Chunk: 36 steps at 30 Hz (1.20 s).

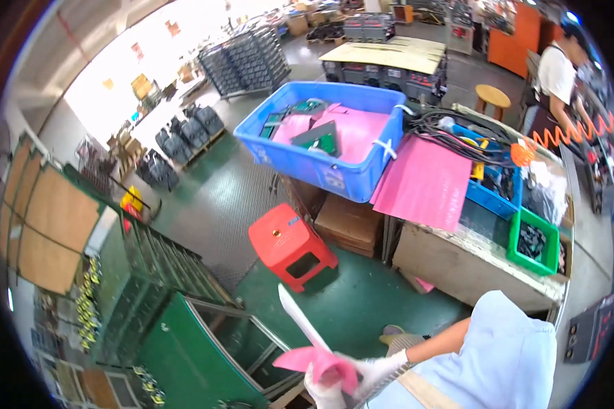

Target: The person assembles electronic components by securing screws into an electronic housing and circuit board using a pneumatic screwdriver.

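Note:
Low in the picture, my left hand [326,391], in a white glove, is closed around a curled pink sheet [305,359]. My right hand [377,370], also gloved, comes in from the right and grips the sheet's right side; its fingertips are partly hidden. A long white strip [297,315] sticks up and to the left from behind the pink sheet. Where the strip's lower end is held cannot be made out.
A red plastic stool [280,242] stands ahead on the green floor. Beyond it, a blue bin [361,187] holds pink sheets and circuit boards. On the workbench [450,262] lie pink sheets [423,180], black cables and a green tray [556,264]. A co-worker [556,78] stands far right.

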Tool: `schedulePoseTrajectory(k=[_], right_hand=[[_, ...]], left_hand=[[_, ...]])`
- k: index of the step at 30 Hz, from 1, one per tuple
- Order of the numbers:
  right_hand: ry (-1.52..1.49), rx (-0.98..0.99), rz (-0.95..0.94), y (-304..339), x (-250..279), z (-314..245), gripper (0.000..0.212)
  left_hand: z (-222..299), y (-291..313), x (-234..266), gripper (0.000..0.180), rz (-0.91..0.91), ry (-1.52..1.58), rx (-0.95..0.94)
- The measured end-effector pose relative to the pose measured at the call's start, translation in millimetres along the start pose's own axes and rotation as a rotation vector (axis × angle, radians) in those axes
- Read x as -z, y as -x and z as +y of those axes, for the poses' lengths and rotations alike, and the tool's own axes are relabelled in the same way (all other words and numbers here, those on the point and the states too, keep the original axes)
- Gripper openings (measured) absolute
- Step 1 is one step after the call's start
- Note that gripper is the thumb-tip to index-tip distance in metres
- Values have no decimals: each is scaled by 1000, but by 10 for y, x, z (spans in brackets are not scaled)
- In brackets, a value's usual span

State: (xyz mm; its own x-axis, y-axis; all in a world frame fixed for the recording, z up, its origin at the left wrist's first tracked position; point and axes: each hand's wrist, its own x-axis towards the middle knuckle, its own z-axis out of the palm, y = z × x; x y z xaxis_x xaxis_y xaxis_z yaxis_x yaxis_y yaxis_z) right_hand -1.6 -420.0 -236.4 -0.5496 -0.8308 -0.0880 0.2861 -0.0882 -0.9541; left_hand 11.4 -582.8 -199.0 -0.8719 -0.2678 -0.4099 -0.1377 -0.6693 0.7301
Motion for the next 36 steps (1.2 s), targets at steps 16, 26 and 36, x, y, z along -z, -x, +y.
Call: schedulePoseTrajectory(k=[16, 26, 36], right_hand=[[-154, 455, 1792, 2073, 3445, -2190, 27], [-214, 483, 1838, 2076, 3680, -2383, 33], [137, 174, 2100, 1239, 3336, -2829, 39]], left_hand=[[682, -696, -2860, 37, -483, -697, -89], [83, -2593, -4928, 60, -820, -1586, -1176], [-83, -3457, -5551, 48, -1247, -1972, -662]])
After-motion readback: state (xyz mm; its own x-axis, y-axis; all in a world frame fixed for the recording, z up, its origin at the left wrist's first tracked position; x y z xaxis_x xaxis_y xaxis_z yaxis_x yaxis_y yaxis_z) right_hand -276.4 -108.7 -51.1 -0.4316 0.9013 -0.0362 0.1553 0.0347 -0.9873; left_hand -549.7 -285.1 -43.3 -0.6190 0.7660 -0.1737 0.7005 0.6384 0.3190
